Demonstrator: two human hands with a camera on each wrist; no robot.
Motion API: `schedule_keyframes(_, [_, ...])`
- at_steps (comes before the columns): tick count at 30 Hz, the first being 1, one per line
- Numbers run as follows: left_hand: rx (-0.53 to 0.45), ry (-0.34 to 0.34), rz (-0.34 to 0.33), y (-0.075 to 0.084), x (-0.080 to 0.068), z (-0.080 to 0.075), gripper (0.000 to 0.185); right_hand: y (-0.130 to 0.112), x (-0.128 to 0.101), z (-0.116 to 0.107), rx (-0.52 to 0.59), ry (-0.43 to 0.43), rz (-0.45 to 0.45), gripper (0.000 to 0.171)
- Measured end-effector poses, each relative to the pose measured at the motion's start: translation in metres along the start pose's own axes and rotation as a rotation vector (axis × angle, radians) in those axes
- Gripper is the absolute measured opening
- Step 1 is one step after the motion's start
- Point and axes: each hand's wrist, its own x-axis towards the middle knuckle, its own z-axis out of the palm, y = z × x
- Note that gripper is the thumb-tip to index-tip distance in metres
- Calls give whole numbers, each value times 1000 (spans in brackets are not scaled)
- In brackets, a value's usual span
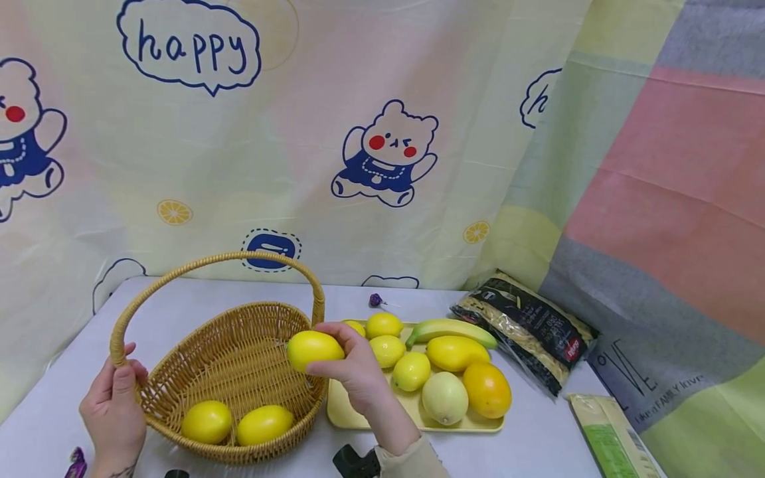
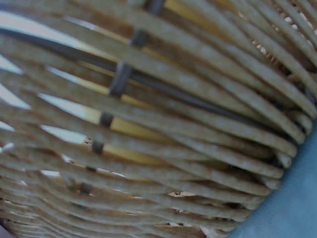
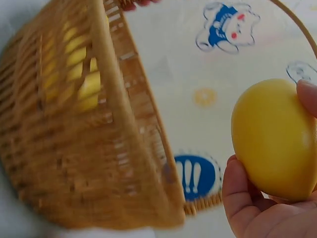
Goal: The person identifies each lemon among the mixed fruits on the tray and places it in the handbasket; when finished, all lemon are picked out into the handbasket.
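Note:
My left hand grips the wicker basket where its tall handle meets the left rim. In the head view two lemons, a left lemon and a right lemon, lie at the near side inside it. My right hand pinches another lemon between thumb and fingers, at the basket's right rim. The right wrist view shows this held lemon beside the basket wall. Close weave fills the left wrist view, yellow showing through its gaps.
Right of the basket is a yellow tray with several lemons, a banana, a mango-like fruit, an orange fruit and a pale green fruit. Farther right lie a black-labelled bag and a green-labelled packet. A purple-wrapped lollipop lies behind.

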Motion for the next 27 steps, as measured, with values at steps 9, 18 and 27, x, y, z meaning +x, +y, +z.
schedule_keyframes(9, [7,4,16,0,-1,1,28,15,10,43,-7,-75,51,50])
schedule_keyframes(18, [-11,-2,7,0,0,0,28,29,7,72,-186,-67,145,46])
schedule_keyframes(27, [-3,-1,-1,-1,0,0,28,36,7,78,-278,-129,181,50])
